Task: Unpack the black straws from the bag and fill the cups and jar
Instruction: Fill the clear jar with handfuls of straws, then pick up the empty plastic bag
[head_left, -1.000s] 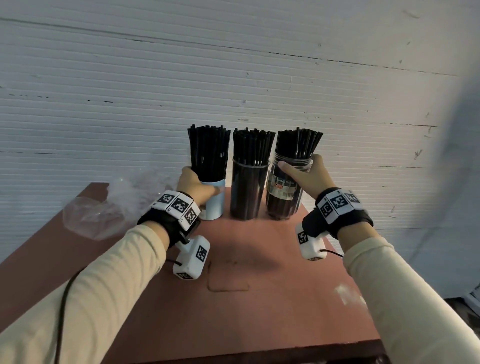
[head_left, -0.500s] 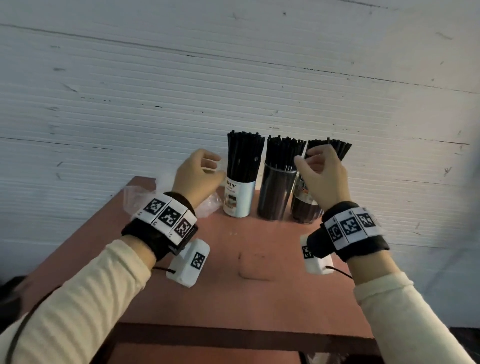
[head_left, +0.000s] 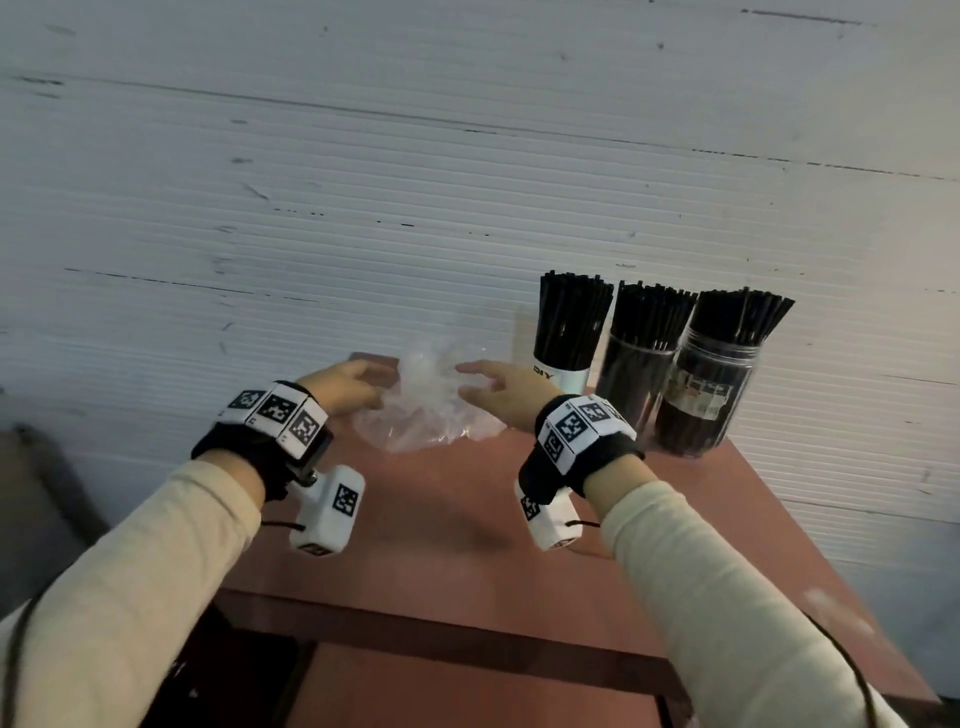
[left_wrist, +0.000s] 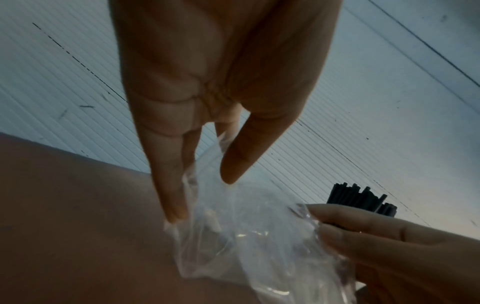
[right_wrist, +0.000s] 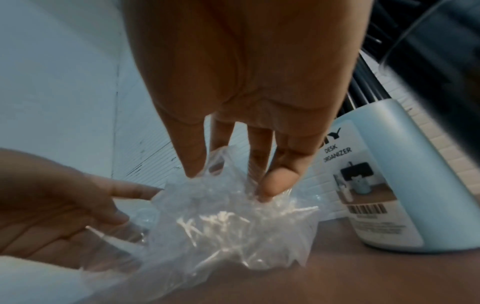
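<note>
A crumpled clear plastic bag (head_left: 426, 410) lies at the back of the reddish table (head_left: 457, 525); I see no straws in it. My left hand (head_left: 371, 387) reaches its left side, fingers straight and tips on the plastic (left_wrist: 176, 214), thumb apart. On the bag's right side, my right hand (head_left: 475, 379) touches the film with spread fingers (right_wrist: 276, 181). To the right stand a light-blue cup (head_left: 563, 376), a dark cup (head_left: 628, 389) and a clear jar (head_left: 701, 405). All three are packed with upright black straws (head_left: 571, 317).
A white ribbed wall (head_left: 363, 208) runs right behind the table. The table's front edge (head_left: 441, 639) is close to me and its right edge passes just beyond the jar. Something dark (head_left: 36, 493) stands off the table to the left.
Both hands have left the cups and jar and moved left to the plastic bag, now touching it from either side. The head view has swung left and down.
</note>
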